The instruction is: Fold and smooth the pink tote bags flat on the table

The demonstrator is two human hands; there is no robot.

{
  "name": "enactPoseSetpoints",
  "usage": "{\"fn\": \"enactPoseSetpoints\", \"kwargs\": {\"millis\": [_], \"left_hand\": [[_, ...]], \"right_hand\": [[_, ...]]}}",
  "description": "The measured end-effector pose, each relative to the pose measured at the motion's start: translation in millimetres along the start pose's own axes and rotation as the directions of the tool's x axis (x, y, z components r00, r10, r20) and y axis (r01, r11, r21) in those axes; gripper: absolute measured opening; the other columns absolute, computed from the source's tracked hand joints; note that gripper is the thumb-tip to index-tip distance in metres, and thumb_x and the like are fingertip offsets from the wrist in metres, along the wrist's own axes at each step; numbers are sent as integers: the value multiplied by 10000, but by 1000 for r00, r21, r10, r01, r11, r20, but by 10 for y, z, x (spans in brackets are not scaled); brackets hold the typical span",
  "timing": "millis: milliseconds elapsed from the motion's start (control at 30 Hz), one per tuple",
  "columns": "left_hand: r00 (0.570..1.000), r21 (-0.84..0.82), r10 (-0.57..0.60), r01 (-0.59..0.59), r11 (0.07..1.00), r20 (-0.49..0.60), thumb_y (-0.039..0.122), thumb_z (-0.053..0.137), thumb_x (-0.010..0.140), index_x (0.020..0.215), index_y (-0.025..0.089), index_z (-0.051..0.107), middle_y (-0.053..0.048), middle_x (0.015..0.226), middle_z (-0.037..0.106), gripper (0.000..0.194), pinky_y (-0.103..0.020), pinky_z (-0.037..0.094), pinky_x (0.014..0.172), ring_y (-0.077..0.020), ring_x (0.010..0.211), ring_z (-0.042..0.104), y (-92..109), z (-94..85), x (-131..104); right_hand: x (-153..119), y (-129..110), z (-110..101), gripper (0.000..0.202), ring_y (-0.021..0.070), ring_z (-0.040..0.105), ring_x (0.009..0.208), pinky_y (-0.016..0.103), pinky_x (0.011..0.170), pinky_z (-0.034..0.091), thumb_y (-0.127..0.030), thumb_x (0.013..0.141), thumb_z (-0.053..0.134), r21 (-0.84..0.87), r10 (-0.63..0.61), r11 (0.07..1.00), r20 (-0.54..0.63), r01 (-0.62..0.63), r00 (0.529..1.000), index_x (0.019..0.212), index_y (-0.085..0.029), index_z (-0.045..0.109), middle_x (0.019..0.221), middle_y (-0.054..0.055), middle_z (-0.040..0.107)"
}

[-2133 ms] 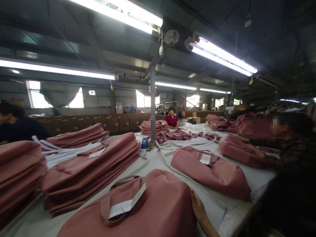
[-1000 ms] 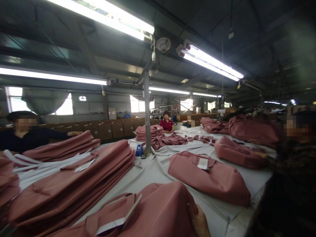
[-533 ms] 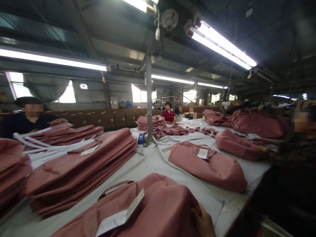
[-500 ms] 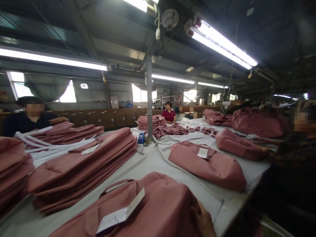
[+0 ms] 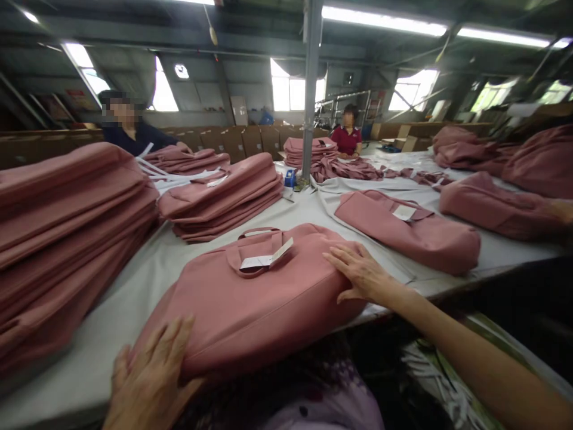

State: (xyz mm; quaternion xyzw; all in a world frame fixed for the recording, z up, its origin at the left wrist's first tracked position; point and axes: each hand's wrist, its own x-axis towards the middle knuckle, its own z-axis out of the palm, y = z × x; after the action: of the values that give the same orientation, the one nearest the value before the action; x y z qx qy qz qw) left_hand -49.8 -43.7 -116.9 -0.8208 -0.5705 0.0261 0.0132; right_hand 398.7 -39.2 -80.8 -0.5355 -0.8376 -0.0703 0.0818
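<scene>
Pink bag [image 5: 250, 298] lies on the table [image 5: 134, 292], left hand [image 5: 152, 376] and right hand [image 5: 362, 275] pressing it flat, fingers spread.

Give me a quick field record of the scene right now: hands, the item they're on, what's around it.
left hand: flat on near left end of the pink bag
right hand: flat on the bag's right end
paper tag: on the bag's handles
table: grey cloth cover
left stack of bags: folded flat
second pink bag: further right, tagged
</scene>
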Motion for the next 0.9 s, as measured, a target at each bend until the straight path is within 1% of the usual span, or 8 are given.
{"fn": "enactPoseSetpoints", "kwargs": {"millis": [100, 167, 333, 500, 567, 733, 800, 900], "left_hand": [[996, 58, 79, -81, 995, 43, 50, 527, 625, 1323, 248, 486, -81, 1268, 589, 727, -443, 395, 1000, -302, 1179, 527, 55, -31, 219], [994, 55, 83, -87, 995, 67, 17, 459, 629, 1211, 237, 557, -66, 1124, 651, 630, -369, 467, 826, -273, 1018, 617, 72, -91, 445], [991, 50, 131, -130, 990, -9, 94, 444, 740, 969, 229, 589, -52, 959, 683, 302, -330, 431, 675, -284, 899, 653, 56, -476, 938], [972, 183, 177, -147, 972, -156, 26, 402, 726, 941, 205, 553, -31, 887, 646, 318, -302, 348, 632, -257, 811, 624, 63, -868, 1165], [975, 133, 173, -155, 979, -142, 22, 405, 743, 960, 200, 541, -25, 939, 639, 313, -305, 354, 675, -250, 862, 612, 84, -759, 1220], [993, 31, 111, -112, 993, 32, 117, 462, 793, 885, 197, 565, -53, 887, 682, 160, -301, 395, 649, -259, 872, 644, 182, -159, 1351], [991, -7, 129, -129, 992, 26, 242, 528, 814, 981, 201, 570, -70, 942, 679, 177, -319, 425, 702, -275, 915, 635, 275, -104, 1404], [968, -101, 250, -252, 963, -25, 493, 618, 760, 1167, 197, 530, -113, 1089, 628, 511, -385, 440, 839, -313, 1013, 581, 556, -230, 1512]], "right_hand": [[234, 23, 25, 842, 312, 507, 1144, 475, 1022, 330, -539, 579, 833, -4, -71, 997, 101, 72, 992, 1276, -182, 524, 1194, 110, 581], [330, 48, 62, 635, 264, 560, 1002, 375, 919, 403, -508, 576, 848, -48, -94, 994, 93, 99, 991, 1072, -178, 627, 1034, 71, 620], [474, 206, 68, 270, 209, 582, 790, 284, 703, 395, -389, 763, 743, -126, -22, 992, -3, 21, 1000, 788, -157, 608, 810, 48, 631], [457, 452, -35, 250, 225, 566, 820, 296, 695, 346, -384, 872, 610, -174, 79, 980, -117, -99, 990, 791, -148, 589, 830, 84, 627], [410, 457, 49, 265, 228, 560, 826, 302, 690, 336, -399, 888, 588, -179, 113, 974, -133, -136, 985, 795, -150, 583, 833, 86, 624], [421, 295, 506, 206, 213, 553, 747, 309, 642, 321, -316, 825, 698, -161, 142, 974, -101, -157, 985, 774, -151, 587, 768, 55, 619], [478, 281, 616, 237, 214, 556, 752, 307, 642, 332, -336, 794, 735, -153, 150, 975, -99, -164, 984, 770, -153, 585, 779, 56, 624], [543, 337, 661, 311, 211, 565, 754, 301, 643, 360, -408, 741, 775, -152, 159, 973, -103, -173, 982, 760, -167, 579, 785, 45, 629]]}}
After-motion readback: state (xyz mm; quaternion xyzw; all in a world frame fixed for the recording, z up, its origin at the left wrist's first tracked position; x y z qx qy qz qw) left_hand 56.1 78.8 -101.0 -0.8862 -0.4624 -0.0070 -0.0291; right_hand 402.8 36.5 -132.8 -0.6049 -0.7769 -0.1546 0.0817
